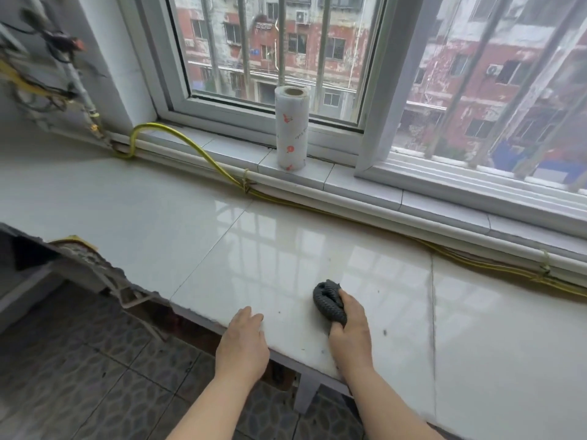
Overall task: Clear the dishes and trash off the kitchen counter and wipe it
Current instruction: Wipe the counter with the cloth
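Note:
A white tiled kitchen counter (222, 249) runs under the window, glossy and reflecting the panes. My right hand (351, 325) grips a bunched dark grey cloth (328, 301) and presses it on the counter near the front edge. My left hand (243, 341) rests flat on the counter's front edge, fingers straight, holding nothing. A few dark specks (385, 332) lie on the tile to the right of the cloth.
A roll of paper towels (291, 127) stands upright on the window sill. A yellow hose (203, 155) runs along the back of the counter below the sill. The counter's left end is broken and rough (92, 258); a patterned tile floor lies below.

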Available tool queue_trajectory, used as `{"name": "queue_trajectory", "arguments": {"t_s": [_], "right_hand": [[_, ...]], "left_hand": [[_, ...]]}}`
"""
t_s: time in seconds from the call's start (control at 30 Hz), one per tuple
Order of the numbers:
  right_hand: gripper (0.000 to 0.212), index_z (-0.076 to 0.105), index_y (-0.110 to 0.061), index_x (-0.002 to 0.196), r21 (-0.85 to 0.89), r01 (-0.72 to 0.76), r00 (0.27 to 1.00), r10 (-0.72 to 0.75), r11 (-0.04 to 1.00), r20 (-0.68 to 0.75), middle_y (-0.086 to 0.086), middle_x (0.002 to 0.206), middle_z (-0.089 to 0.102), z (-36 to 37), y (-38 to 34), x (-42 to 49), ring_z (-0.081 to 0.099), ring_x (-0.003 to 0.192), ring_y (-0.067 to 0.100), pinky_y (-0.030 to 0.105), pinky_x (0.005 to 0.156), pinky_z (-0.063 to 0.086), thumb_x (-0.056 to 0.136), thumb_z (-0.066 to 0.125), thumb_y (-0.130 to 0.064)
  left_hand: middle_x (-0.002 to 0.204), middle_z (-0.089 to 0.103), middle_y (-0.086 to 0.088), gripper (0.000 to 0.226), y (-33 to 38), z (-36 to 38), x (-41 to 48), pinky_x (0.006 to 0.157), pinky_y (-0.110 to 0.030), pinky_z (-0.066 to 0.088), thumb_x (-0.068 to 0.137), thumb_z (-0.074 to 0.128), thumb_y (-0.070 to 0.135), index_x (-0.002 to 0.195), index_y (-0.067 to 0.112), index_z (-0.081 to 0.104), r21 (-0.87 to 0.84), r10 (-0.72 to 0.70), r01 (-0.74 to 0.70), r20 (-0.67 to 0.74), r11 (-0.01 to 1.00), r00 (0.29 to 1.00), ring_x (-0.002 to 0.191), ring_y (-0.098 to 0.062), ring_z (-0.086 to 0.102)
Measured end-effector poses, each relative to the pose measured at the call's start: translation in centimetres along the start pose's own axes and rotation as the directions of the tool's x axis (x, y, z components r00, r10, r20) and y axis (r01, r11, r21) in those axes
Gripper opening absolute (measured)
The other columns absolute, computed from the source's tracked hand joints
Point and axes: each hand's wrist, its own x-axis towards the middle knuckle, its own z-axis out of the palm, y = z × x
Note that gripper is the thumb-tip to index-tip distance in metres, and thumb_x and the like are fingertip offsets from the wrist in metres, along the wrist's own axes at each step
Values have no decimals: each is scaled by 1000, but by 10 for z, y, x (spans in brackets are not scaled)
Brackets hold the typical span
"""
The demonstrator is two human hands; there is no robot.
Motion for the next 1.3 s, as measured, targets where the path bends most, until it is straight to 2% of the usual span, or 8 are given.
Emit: {"name": "queue_trajectory", "arguments": {"t_s": [0.27,0.5,0.6,0.73,0.83,0.93,1.13,1.3], "right_hand": [[60,39,-10,142,-96,-134,975,113,986,-193,12,146,37,-67,37,88,34,132,30,39,109,26,84,46,7],[66,41,-13,142,-197,221,961,-179,955,212,4,146,39,-24,23,117,34,133,25,29,112,24,79,46,8],[65,44,-14,141,-155,417,861,-334,896,384,2,146,40,-3,14,103,35,133,23,22,110,22,79,47,8],[63,45,-17,141,-47,577,698,-463,815,546,-1,146,40,7,10,69,35,135,18,21,111,24,82,48,5],[65,44,-22,141,55,595,591,-484,802,645,-11,143,39,2,9,36,33,133,7,12,108,21,79,49,-3],[65,48,-26,137,202,527,470,-481,826,740,-14,139,44,-1,6,11,38,129,0,14,109,27,77,49,-1],[64,53,-40,124,288,232,753,-359,929,552,-11,126,56,-22,1,55,62,101,15,17,72,53,84,48,10],[63,46,-22,139,-20,365,844,-322,931,429,-3,142,44,-30,22,77,42,130,20,28,110,30,83,50,7]], "left_hand": [[161,11,-2,46,22,30,-1,122,-30,7,103,25,16,148,14,29,-157,-205,183,-136,971,969,149,-15,4],[161,6,8,48,60,62,-13,109,-17,11,102,34,18,150,18,26,-651,-528,231,-305,723,793,147,-7,5],[158,17,11,49,73,79,-17,105,-16,21,102,36,19,150,19,26,-868,-701,129,-289,479,652,137,-5,27],[138,50,4,40,85,92,-6,97,-28,40,101,43,21,141,18,46,-972,-859,-176,46,-156,510,118,-12,51],[123,64,-10,37,73,100,7,92,-39,49,97,46,37,123,15,61,-724,-751,-415,212,-551,626,109,-25,62],[115,62,-16,46,64,104,4,85,-39,48,100,31,44,126,15,57,-550,-705,-493,283,-675,650,109,-32,58],[124,59,-12,49,73,114,-10,95,-36,41,103,27,39,134,9,50,-619,-722,-410,414,-670,554,111,-25,53],[134,55,-14,48,70,112,-10,83,-28,43,103,29,36,132,6,52,-612,-691,-361,471,-703,548,114,-25,56]]}}
